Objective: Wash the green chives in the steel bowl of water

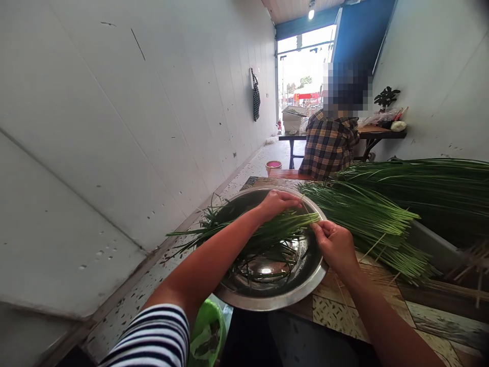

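"How far along is the work?"
"On the patchwork, wood-look surface [336, 311], long green sheaves [367, 204] lie gathered; the round, polished steel bowl [267, 303] holds one slim bunch [282, 224], apparently part-done, above loose, glossy blades [280, 251]."
"And the hands?"
"The left hand [280, 201] pinches a thin, straw-like strand [304, 205]; the right hand [336, 247] pinches at the bunch's pale, smooth ends. Whether the strand is tied, one cannot tell."
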`<state>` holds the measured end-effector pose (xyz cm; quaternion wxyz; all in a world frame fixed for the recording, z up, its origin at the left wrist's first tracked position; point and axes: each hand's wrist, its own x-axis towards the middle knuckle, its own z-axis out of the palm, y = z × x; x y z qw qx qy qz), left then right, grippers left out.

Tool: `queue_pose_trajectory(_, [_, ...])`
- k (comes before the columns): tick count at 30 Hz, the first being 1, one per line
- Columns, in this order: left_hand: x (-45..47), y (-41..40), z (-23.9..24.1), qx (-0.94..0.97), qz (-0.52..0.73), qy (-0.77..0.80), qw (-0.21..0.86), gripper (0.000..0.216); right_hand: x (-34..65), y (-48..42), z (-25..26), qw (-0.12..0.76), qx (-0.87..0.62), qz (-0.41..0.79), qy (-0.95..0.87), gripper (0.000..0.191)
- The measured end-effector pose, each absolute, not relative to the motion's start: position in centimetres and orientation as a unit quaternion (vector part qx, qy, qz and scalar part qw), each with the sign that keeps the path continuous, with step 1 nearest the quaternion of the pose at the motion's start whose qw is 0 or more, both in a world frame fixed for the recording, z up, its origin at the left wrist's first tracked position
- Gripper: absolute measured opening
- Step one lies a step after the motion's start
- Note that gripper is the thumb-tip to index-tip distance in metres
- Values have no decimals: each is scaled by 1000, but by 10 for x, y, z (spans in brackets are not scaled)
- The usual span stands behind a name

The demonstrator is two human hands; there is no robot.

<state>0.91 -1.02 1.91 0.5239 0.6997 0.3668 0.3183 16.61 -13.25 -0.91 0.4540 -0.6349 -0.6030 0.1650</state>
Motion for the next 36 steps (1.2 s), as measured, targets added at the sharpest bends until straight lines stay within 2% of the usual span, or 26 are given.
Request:
queue_pose_trajectory(6, [3,-19,39,773,191,295,528,26,165,-133,-8,471,-627,157,-600,32])
queue_pose_trajectory(12, [-17,-17,56,765,71,275,578,43,165,-136,-7,490,-608,160,-604,31])
queue_pose_trajectory(14, [-19,-18,61,795,5,300,527,44,165,-136,-7,502,-614,161,-587,32])
queue_pose_trajectory(17, [-19,-26,77,853,-70,354,377,37,166,-134,-8,522,-618,161,-565,31])
queue_pose_trajectory(19, [-21,-37,90,868,-103,370,314,33,167,-132,-9,529,-614,157,-564,30])
queue_pose_trajectory(23, [-37,-65,99,857,-122,363,345,35,169,-130,-9,504,-598,148,-605,28])
queue_pose_trajectory(30, [-70,-85,80,846,-144,453,241,78,175,-126,-12,441,-593,99,-666,26])
queue_pose_trajectory(33, [-75,-86,72,862,-112,425,254,82,178,-127,-10,448,-600,77,-659,26])
queue_pose_trajectory(36, [-68,-96,53,868,-135,412,241,83,179,-132,-3,452,-572,72,-681,24])
